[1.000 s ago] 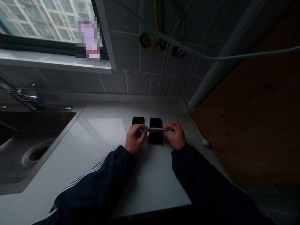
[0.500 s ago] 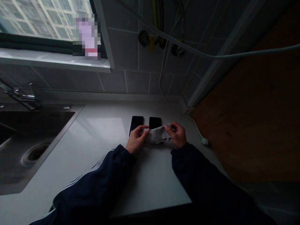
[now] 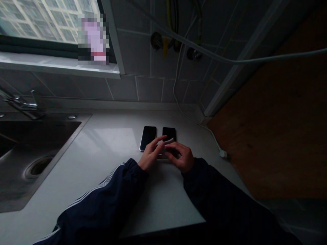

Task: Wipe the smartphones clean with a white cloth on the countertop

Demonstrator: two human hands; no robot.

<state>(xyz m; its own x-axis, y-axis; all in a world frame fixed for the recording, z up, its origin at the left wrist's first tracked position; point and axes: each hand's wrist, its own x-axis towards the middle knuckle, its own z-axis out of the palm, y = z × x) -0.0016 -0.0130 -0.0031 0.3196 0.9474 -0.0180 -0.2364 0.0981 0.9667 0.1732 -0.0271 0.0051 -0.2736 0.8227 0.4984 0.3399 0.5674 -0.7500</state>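
A small grey cloth is bunched between my two hands, mostly hidden by the fingers. My left hand is closed on its left end, thumb bent in and index finger reaching over the top. From the right, my right hand pinches the cloth with thumb and fingertips, nearly touching the left hand. Just beyond the hands, two phones with dark screens lie side by side on the counter: a left phone with a pale edge and a right phone, its lower part covered by the fingers and cloth.
A steel sink with a faucet is at the left of the white counter. A white cable runs down the tiled wall to a plug at right. A brown panel borders the right side.
My right hand has moved left, bringing its end of the cloth over to my left hand. The cloth, stretched out before, is now folded up. The phones stay put.
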